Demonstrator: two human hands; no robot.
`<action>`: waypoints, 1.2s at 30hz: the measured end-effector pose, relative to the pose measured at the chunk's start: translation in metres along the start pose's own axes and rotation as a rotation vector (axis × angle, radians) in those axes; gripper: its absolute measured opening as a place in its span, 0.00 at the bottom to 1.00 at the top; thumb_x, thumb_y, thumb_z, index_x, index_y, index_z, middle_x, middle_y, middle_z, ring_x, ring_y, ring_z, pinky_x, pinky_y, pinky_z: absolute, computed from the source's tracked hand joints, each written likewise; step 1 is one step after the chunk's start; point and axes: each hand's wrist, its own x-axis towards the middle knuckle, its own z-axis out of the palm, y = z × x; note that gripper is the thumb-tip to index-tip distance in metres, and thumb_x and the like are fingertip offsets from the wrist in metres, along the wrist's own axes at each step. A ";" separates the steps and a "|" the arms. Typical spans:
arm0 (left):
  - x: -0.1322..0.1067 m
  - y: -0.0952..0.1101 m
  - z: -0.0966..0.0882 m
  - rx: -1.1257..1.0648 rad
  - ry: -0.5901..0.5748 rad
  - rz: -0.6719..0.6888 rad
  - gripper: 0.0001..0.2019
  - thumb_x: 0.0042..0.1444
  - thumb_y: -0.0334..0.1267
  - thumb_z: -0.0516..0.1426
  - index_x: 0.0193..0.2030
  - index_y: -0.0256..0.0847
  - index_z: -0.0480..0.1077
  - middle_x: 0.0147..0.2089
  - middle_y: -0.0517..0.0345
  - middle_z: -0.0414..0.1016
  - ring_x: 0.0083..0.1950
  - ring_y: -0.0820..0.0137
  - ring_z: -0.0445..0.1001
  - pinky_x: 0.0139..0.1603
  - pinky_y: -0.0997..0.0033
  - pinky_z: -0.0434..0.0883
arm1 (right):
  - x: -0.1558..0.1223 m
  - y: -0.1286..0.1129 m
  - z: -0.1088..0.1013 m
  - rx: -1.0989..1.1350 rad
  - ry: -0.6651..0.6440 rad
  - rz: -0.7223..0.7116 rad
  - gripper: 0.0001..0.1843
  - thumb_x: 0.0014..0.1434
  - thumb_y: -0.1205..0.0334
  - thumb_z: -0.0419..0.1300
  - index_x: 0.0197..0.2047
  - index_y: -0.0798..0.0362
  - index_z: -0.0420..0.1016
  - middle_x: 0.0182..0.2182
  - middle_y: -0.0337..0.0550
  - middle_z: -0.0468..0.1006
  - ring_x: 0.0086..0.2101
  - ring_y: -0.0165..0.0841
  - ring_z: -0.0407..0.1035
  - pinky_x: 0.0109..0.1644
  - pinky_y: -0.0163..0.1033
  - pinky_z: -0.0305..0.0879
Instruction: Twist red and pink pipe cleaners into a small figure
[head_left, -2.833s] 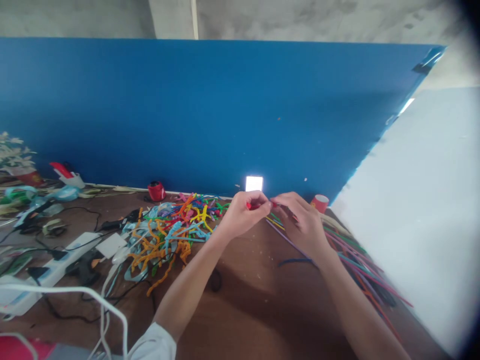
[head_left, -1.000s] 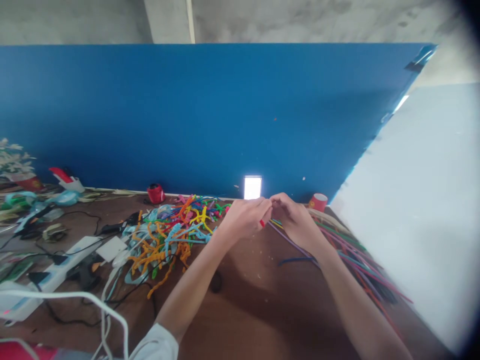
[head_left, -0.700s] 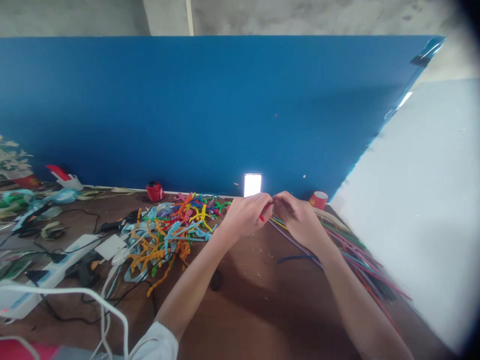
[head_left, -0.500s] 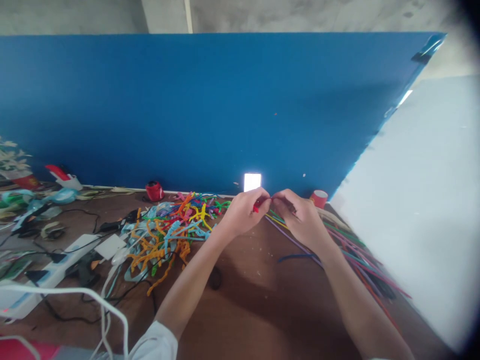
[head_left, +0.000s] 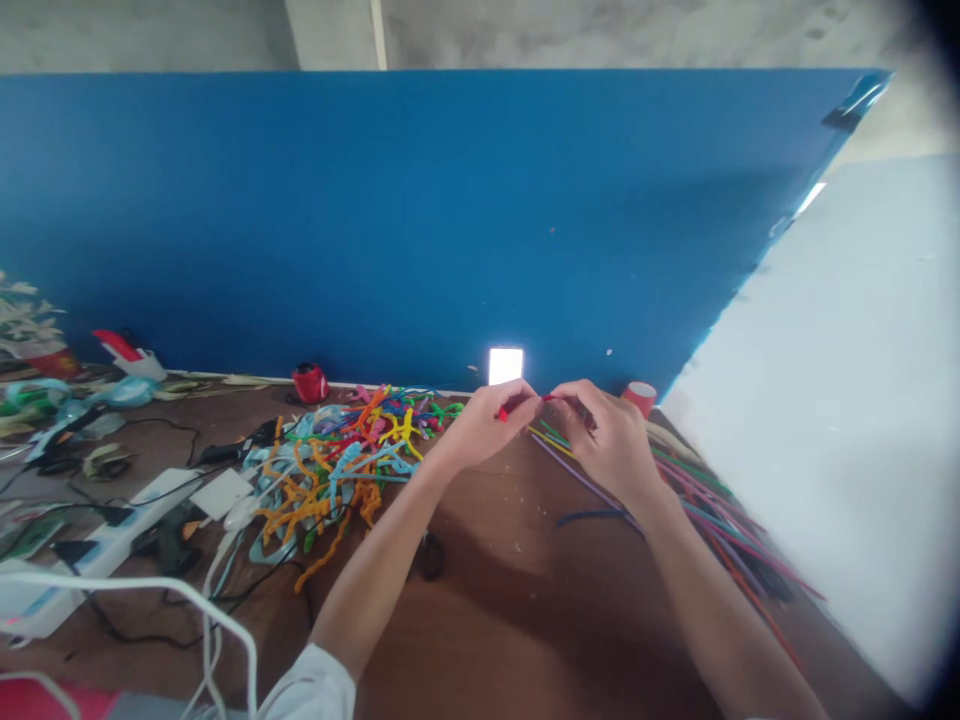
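Both hands meet above the far part of the brown table [head_left: 525, 600]. My left hand [head_left: 484, 432] pinches one end of a short red pipe cleaner [head_left: 517, 405], and my right hand [head_left: 611, 445] pinches its other end, fingers curled. A heap of bent pipe cleaners [head_left: 345, 465] in orange, light blue, yellow and green lies to the left of my left hand. Straight pipe cleaners [head_left: 705, 520] in purple, green and red lie under and to the right of my right hand.
A blue partition [head_left: 420, 220] closes the back of the table. A lit phone [head_left: 505, 365] leans against it, with a red cup [head_left: 640, 398] to the right and a red tape roll [head_left: 310, 383] to the left. A power strip [head_left: 112, 530], cables and a glue gun [head_left: 135, 355] crowd the left.
Both hands have stayed together, working the red pipe cleaner with small finger movements. The red piece sat lower between the fingers a second ago and now shows at the fingertips.
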 end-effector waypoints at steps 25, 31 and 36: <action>0.003 -0.010 -0.018 0.009 0.074 -0.103 0.18 0.62 0.53 0.53 0.33 0.39 0.66 0.26 0.63 0.64 0.27 0.76 0.61 0.28 0.74 0.59 | 0.003 0.006 -0.001 0.091 0.189 0.183 0.09 0.65 0.55 0.54 0.37 0.50 0.70 0.21 0.37 0.74 0.21 0.32 0.69 0.28 0.37 0.61; 0.003 -0.015 -0.018 0.017 0.084 -0.092 0.16 0.63 0.52 0.52 0.36 0.40 0.68 0.27 0.64 0.64 0.25 0.77 0.57 0.27 0.73 0.56 | 0.004 0.009 -0.003 0.083 0.211 0.173 0.08 0.64 0.57 0.55 0.35 0.50 0.70 0.21 0.37 0.74 0.21 0.31 0.68 0.27 0.37 0.60; 0.003 -0.013 -0.015 0.042 0.109 -0.060 0.17 0.67 0.49 0.46 0.37 0.39 0.67 0.28 0.62 0.63 0.28 0.76 0.58 0.28 0.74 0.56 | 0.005 0.009 -0.004 0.082 0.219 0.181 0.09 0.63 0.57 0.55 0.34 0.50 0.70 0.20 0.37 0.73 0.20 0.30 0.66 0.28 0.37 0.59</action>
